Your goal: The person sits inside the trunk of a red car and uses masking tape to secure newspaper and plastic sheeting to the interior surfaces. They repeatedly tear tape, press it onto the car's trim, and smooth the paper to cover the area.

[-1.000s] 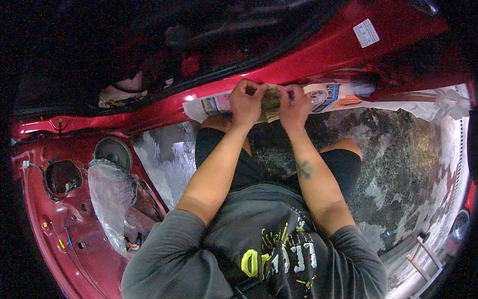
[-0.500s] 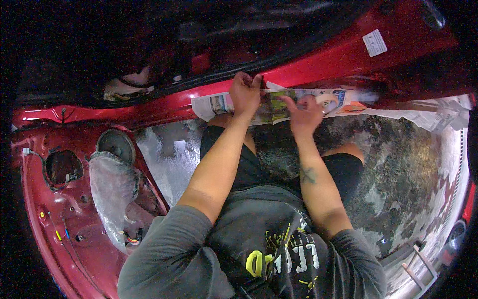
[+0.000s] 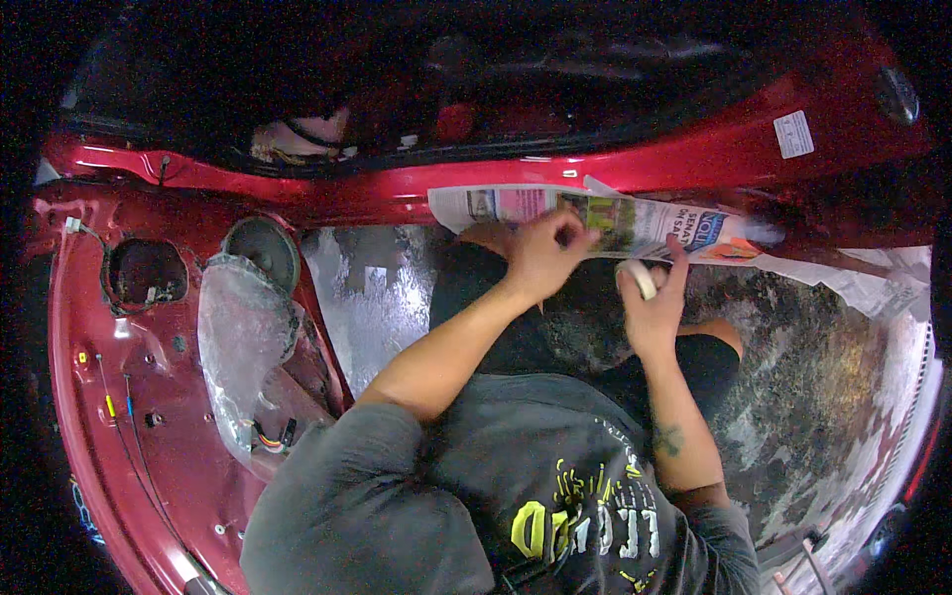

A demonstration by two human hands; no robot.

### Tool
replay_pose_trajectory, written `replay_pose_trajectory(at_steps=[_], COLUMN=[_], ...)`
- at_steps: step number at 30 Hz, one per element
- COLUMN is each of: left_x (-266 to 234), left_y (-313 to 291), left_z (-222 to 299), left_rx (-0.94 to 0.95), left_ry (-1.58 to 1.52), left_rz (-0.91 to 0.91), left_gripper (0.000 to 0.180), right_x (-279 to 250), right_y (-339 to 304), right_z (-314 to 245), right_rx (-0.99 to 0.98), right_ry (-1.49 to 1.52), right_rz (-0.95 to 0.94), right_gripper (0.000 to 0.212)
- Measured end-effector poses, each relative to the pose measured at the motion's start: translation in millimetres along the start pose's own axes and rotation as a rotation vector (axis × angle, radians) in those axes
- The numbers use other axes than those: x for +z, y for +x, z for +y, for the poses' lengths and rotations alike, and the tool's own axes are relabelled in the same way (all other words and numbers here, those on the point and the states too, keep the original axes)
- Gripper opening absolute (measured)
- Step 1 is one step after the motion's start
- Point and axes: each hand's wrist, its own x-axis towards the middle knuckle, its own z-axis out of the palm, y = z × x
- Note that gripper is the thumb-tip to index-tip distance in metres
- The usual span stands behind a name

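Note:
A strip of newspaper [image 3: 514, 204] hangs along the red car door sill [image 3: 397, 188], its upper edge against the painted metal. My left hand [image 3: 540, 260] is in front of the paper, with thumb and fingers curled together; whatever they pinch is too small to make out. To its right, my right hand [image 3: 654, 307] grips a pale roll of tape [image 3: 638, 279] between thumb and fingers, with one finger pointing up at the paper's lower edge. A small pale tab [image 3: 599, 185] stands up at the paper's top edge.
At left is the red door [image 3: 178, 387] without its trim, showing a round speaker [image 3: 261, 253], a clear plastic sheet [image 3: 243, 327] and loose cables. More paper [image 3: 853, 283] covers the right side. The floor [image 3: 793, 397] is dark and blotchy. Above the sill lies the dark car interior.
Both hands have drawn back from the sill toward my body. My left hand has come off the paper's top edge. The tape roll now shows in my right hand.

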Motion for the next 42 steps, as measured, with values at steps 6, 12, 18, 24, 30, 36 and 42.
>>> replay_pose_trajectory(at_steps=[6,12,18,24,30,36,42], left_x=[-21.1,-27.8,-11.5,-1.0,2.6,-16.4,-2.5], left_y=[-47.2,-35.5,-37.5,-52.7,-58.6,-51.9,-61.5], left_z=[11.0,15.6,7.8,-2.2,-10.0,1.0,5.6], left_rx=[0.026,0.344,0.374,0.285,0.271,0.200,0.316], left_ry=[-0.049,0.122,0.078,-0.047,-0.100,0.019,0.166], left_rz=[-0.165,-0.244,-0.266,-0.292,-0.340,-0.312,-0.190], left_gripper=[0.043,0.062,0.057,0.050,0.045,0.022,0.015], right_x=[9.8,15.8,9.7,8.8,-2.2,-0.3,-6.4], right_y=[-27.3,-30.3,-28.6,-38.4,-41.0,-45.2,-39.5], right_z=[19.8,21.2,18.8,24.6,26.8,13.5,14.6], right_rx=[-0.051,-0.211,-0.264,-0.179,-0.185,-0.175,-0.226], right_ry=[0.376,0.212,-0.055,-0.021,-0.125,-0.054,-0.088], right_rz=[-0.373,-0.346,-0.267,-0.302,-0.320,-0.452,-0.399], right_gripper=[0.118,0.116,0.109,0.108,0.105,0.088,0.072])
